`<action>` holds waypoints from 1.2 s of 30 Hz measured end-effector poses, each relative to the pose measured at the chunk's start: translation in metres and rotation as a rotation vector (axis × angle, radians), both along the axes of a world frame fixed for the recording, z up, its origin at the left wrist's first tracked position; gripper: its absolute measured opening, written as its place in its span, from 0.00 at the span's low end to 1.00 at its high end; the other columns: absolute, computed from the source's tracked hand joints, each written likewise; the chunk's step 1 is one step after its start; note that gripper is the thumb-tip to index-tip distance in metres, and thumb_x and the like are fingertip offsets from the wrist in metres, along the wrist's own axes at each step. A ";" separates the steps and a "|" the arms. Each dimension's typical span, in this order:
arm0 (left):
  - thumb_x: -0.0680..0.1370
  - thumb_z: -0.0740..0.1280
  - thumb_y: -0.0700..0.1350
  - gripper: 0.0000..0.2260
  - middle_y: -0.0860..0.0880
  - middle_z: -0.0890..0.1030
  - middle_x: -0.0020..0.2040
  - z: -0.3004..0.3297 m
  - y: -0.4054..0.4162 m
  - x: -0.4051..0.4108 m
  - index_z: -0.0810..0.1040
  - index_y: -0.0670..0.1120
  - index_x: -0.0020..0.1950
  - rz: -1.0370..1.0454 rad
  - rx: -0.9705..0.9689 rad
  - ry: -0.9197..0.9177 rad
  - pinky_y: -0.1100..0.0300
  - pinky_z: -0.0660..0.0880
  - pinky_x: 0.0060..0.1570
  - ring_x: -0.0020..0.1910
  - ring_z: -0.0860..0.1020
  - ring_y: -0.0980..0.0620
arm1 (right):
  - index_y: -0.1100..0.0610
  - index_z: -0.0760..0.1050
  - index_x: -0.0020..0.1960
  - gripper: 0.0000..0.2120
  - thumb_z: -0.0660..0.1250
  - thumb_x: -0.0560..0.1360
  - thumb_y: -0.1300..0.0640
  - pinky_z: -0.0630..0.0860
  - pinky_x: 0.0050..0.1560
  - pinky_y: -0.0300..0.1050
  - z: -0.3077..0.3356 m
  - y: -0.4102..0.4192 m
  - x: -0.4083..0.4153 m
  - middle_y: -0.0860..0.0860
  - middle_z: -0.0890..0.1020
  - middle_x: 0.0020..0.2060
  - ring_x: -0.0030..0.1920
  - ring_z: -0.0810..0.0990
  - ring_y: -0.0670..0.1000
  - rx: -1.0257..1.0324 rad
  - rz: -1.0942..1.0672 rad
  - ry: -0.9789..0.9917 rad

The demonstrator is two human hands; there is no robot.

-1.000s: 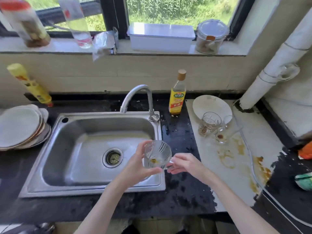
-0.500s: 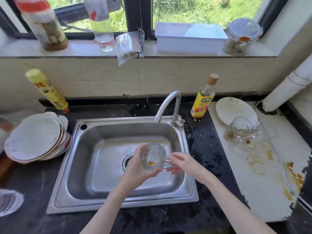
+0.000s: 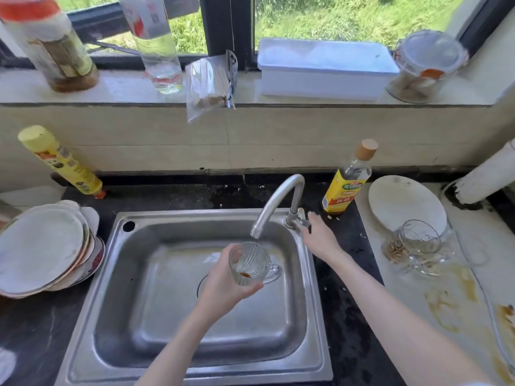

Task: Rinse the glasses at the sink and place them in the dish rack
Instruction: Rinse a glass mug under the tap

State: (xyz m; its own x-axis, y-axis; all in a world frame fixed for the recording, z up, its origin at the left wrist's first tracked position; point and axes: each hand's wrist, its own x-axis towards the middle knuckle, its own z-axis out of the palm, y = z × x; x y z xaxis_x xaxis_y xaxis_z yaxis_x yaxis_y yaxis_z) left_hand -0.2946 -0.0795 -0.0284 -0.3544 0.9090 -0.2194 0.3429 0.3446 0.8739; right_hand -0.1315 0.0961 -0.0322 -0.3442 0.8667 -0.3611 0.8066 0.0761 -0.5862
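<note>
Glass mug [image 3: 252, 264] with brown residue at bottom: gripped in curled fingers of left hand [image 3: 223, 285], over sink [image 3: 117, 274], just below faucet [image 3: 276, 201] spout, handle pointing right. Right hand [image 3: 319, 236] at faucet lever, fingers reaching onto it; exact grip not discernible. Two more glasses [image 3: 418, 249] on stained counter [image 3: 446, 316] at right, beside plate [image 3: 404, 201].
</note>
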 end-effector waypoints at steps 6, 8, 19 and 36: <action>0.61 0.79 0.49 0.35 0.56 0.73 0.60 -0.019 0.005 -0.003 0.65 0.54 0.63 -0.002 -0.045 -0.034 0.63 0.67 0.60 0.62 0.71 0.60 | 0.58 0.67 0.68 0.18 0.58 0.78 0.60 0.69 0.59 0.50 -0.022 -0.020 -0.005 0.56 0.73 0.64 0.67 0.68 0.59 0.176 -0.003 0.036; 0.60 0.77 0.53 0.37 0.57 0.74 0.60 -0.022 0.005 -0.002 0.66 0.52 0.64 -0.008 -0.045 -0.032 0.60 0.69 0.61 0.61 0.71 0.61 | 0.58 0.61 0.73 0.23 0.59 0.79 0.59 0.63 0.68 0.50 -0.028 -0.028 -0.003 0.54 0.65 0.72 0.75 0.57 0.54 0.207 0.081 0.023; 0.59 0.77 0.54 0.36 0.62 0.74 0.58 -0.031 0.009 -0.006 0.66 0.56 0.63 -0.036 -0.042 -0.003 0.62 0.71 0.57 0.59 0.73 0.61 | 0.62 0.42 0.76 0.31 0.52 0.81 0.50 0.42 0.75 0.51 -0.055 -0.045 -0.015 0.55 0.42 0.77 0.76 0.39 0.53 0.218 0.375 -0.542; 0.61 0.80 0.45 0.37 0.66 0.71 0.54 -0.022 0.008 0.000 0.61 0.58 0.61 -0.022 -0.062 0.036 0.82 0.62 0.46 0.55 0.72 0.63 | 0.60 0.42 0.77 0.31 0.54 0.80 0.53 0.41 0.75 0.49 -0.055 -0.044 -0.010 0.53 0.42 0.77 0.76 0.39 0.52 0.121 0.346 -0.437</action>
State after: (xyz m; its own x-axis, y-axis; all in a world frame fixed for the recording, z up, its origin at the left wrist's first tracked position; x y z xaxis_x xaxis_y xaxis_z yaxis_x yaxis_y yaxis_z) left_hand -0.2944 -0.0710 -0.0500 -0.3427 0.9019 -0.2629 0.3816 0.3893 0.8383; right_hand -0.1413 0.0522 -0.0867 -0.4561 0.7743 -0.4387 0.8885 0.4245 -0.1744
